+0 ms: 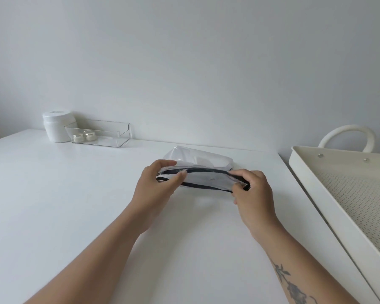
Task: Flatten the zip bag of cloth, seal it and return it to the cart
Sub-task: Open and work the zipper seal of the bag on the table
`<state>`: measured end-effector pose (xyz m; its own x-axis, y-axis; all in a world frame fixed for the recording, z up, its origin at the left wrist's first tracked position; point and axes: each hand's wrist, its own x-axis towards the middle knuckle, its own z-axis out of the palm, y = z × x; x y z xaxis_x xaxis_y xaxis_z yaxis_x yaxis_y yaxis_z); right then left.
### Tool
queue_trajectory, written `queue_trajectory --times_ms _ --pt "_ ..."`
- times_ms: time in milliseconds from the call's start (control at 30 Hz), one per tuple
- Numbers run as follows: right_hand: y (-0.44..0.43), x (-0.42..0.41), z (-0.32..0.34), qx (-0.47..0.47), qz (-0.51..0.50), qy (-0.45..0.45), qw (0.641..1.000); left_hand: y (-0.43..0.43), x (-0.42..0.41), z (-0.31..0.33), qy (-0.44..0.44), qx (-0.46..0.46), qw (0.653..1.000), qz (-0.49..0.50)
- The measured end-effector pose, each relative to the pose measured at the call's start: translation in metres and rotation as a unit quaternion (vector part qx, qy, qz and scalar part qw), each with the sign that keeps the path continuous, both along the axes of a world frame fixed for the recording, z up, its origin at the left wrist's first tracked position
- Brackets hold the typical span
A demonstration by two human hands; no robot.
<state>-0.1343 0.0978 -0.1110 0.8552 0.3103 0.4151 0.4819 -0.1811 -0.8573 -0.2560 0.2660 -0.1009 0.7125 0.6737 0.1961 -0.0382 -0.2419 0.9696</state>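
Observation:
A clear zip bag [203, 170] with dark zipper edges and white cloth inside lies on the white table [75, 194], its mouth facing me and gaping open. My left hand [158, 185] pinches the left end of the zipper edge. At the right end, my right hand [253, 189] pinches the zipper near its dark slider. The cream cart [305, 172], with a perforated tray floor and a looped handle, stands to the right of the table.
A white lidded jar [56, 127] and a clear plastic bin [101, 133] holding two small jars stand at the table's back left, against the wall. The cart's rim sits close to the table's right edge.

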Motion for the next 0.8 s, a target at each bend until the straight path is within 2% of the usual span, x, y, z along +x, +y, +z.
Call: queue_trajectory --times_ms 100,167,300,400,500,567,667,733,800 --pt "0.000 -0.001 0.001 -0.001 0.014 -0.026 1.000 0.002 0.002 -0.003 0.014 0.058 0.997 0.052" --pt "-0.001 0.000 0.001 -0.039 0.000 -0.048 0.998 0.002 0.005 -0.007 0.018 0.103 0.992 0.075" --pt "-0.003 -0.003 0.002 -0.094 -0.042 -0.088 0.991 0.004 0.008 -0.007 -0.007 0.123 0.985 0.123" --pt "-0.001 -0.003 0.001 -0.055 -0.054 -0.075 0.994 0.007 0.007 -0.005 -0.023 0.095 0.985 0.140" --pt "-0.002 -0.002 0.003 -0.003 -0.016 -0.040 0.999 0.009 0.004 -0.005 0.010 0.153 0.982 0.115" --pt "-0.004 -0.003 0.004 0.026 0.016 -0.003 1.000 0.007 0.002 -0.006 0.067 0.249 0.962 0.093" --pt "-0.004 -0.005 0.006 0.039 0.050 0.067 0.996 -0.001 0.001 -0.006 0.120 0.387 0.912 0.067" --pt "-0.004 -0.007 0.008 0.044 0.074 0.104 0.991 -0.003 0.002 -0.006 0.130 0.437 0.887 0.067" --pt "-0.004 -0.010 0.011 0.060 0.103 0.131 0.984 -0.004 0.003 -0.005 0.117 0.459 0.877 0.077"
